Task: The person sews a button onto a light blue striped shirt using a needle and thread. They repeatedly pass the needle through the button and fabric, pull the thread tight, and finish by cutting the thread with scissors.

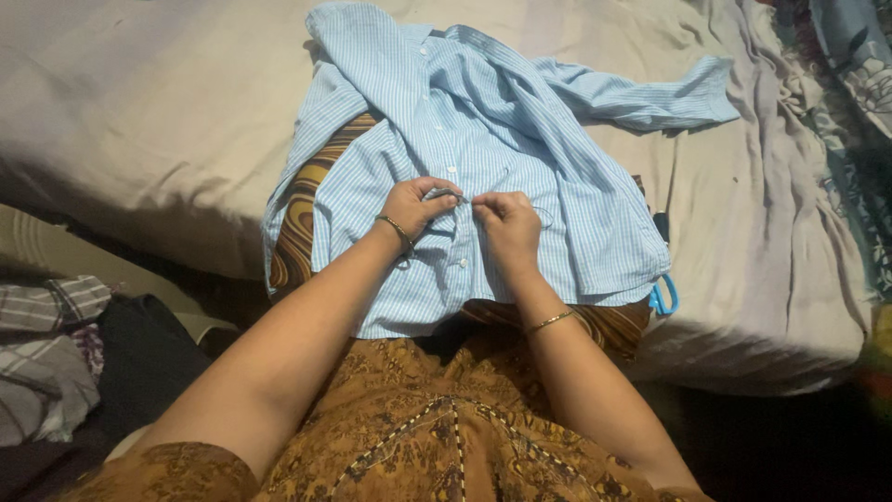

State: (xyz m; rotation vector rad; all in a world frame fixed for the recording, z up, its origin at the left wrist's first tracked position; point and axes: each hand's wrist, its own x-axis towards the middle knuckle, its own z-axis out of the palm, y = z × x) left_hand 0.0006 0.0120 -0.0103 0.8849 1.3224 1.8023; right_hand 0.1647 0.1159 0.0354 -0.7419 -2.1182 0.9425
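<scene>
A light blue striped shirt (483, 139) lies spread face up on a bed, its lower part draped over a brown patterned cloth (302, 223). My left hand (413, 206) pinches the shirt's front edge near the middle of the button row. Close beside it, my right hand (506, 223) grips the opposite front edge, fingers closed on the fabric. White buttons run up the shirt's front above my hands. One sleeve (650, 98) stretches out to the right. Both wrists wear thin bangles.
The bed has a pale beige sheet (149, 102). A blue plastic hanger hook (663, 297) pokes out under the shirt's right hem. Flowered bedding (855, 74) lies at the far right. Folded checked and dark clothes (56, 353) are piled at lower left.
</scene>
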